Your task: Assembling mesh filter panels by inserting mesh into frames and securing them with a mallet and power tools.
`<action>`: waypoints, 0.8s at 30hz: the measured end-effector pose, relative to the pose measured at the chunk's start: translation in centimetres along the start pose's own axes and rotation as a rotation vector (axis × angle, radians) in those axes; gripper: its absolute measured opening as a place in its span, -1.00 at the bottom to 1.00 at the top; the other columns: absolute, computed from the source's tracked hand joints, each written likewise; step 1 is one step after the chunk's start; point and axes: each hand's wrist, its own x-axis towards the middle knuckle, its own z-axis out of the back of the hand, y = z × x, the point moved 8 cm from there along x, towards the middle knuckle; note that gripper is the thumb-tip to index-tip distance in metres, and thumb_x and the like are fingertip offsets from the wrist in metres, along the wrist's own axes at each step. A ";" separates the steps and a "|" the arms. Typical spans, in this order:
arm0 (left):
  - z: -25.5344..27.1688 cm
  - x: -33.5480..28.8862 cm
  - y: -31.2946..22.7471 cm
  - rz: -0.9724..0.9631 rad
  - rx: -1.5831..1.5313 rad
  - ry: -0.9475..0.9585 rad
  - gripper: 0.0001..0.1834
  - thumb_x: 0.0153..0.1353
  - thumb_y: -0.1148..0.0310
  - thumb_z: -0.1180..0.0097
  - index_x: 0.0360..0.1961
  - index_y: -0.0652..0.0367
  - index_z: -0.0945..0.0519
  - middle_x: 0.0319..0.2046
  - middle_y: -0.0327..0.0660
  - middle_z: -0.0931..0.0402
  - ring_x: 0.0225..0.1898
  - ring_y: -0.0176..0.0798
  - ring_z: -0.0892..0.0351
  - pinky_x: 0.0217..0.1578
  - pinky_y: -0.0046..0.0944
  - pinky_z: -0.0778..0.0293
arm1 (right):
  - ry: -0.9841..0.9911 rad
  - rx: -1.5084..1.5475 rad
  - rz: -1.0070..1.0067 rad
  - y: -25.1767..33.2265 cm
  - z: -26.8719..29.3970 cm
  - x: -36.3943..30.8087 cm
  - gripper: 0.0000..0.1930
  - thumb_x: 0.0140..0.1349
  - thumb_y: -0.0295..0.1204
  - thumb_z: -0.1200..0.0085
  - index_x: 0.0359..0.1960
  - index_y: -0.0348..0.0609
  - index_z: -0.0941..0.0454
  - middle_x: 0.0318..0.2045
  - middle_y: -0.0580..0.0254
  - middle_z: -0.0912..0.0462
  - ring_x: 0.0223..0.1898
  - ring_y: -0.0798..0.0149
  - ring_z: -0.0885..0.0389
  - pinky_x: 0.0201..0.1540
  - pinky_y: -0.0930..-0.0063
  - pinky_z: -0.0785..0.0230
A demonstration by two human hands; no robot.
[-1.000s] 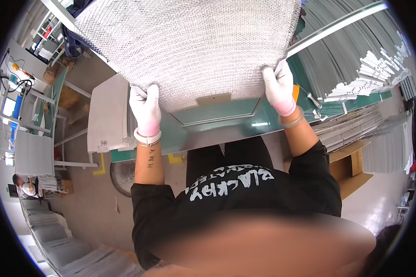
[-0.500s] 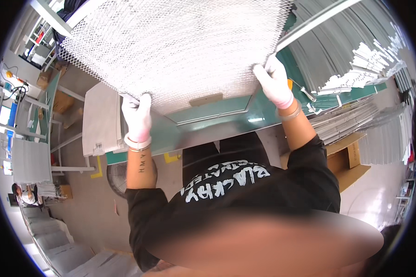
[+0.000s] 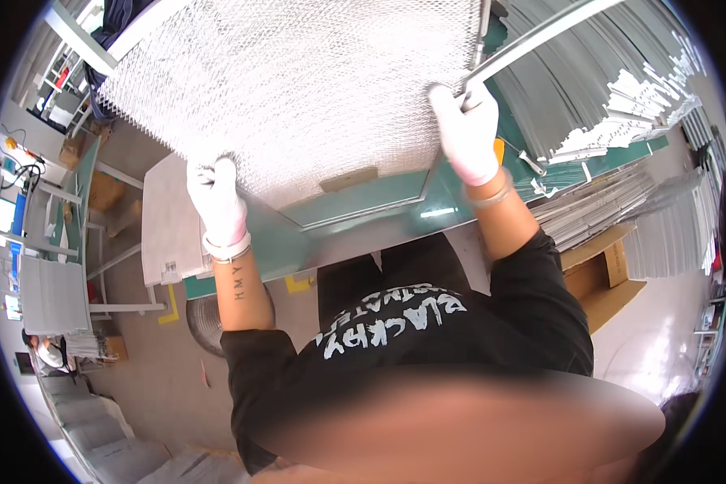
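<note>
A mesh panel is held up by two gloved hands.

The fingers of the left hand (image 3: 216, 202) are clamped on the near left corner of the silvery mesh panel (image 3: 298, 81), those of the right hand (image 3: 466, 133) on its right edge; the panel is held tilted above the green desk (image 3: 363, 214), beside stacked metal strips (image 3: 597, 73).

Both hands are in thin white gloves, left hand (image 3: 216, 202) and right hand (image 3: 468, 133), with a pale band at each wrist. Black short-sleeve tee with white block lettering across the chest, plus dark trousers. There's a small dark tattoo on the left forearm.
</note>
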 end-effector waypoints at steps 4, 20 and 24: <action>-0.2 -0.4 -0.7 -0.088 0.066 -0.055 -0.68 0.18 0.67 0.07 -0.04 0.29 -0.54 -0.24 -0.34 -0.56 -0.40 -0.59 -0.30 -0.36 -0.57 -0.23 | 0.025 -0.014 0.022 -0.2 0.6 -0.5 -0.86 0.20 -0.54 -0.20 -0.23 -0.30 -0.57 -0.62 0.60 -0.41 -0.60 0.72 -0.21 -0.55 0.75 -0.07; 1.4 -3.9 2.6 0.039 -0.079 -0.060 -0.63 0.15 0.70 0.02 0.01 0.33 -0.51 -0.29 -0.35 -0.51 -0.38 -0.56 -0.32 -0.33 -0.53 -0.28 | 0.063 0.013 0.041 -3.9 1.0 -2.3 -0.71 0.22 -0.57 -0.16 -0.54 -0.12 -0.26 -0.56 0.47 -0.33 -0.46 0.62 -0.24 -0.41 0.65 -0.20; 1.0 -3.8 2.2 0.054 0.011 -0.120 -0.69 0.13 0.68 -0.01 -0.07 0.31 -0.55 -0.30 -0.35 -0.53 -0.36 -0.52 -0.38 -0.32 -0.47 -0.32 | 0.103 0.020 0.053 -4.3 1.1 -2.6 -0.72 0.21 -0.57 -0.17 -0.53 -0.12 -0.28 -0.54 0.47 -0.36 -0.46 0.60 -0.27 -0.40 0.64 -0.22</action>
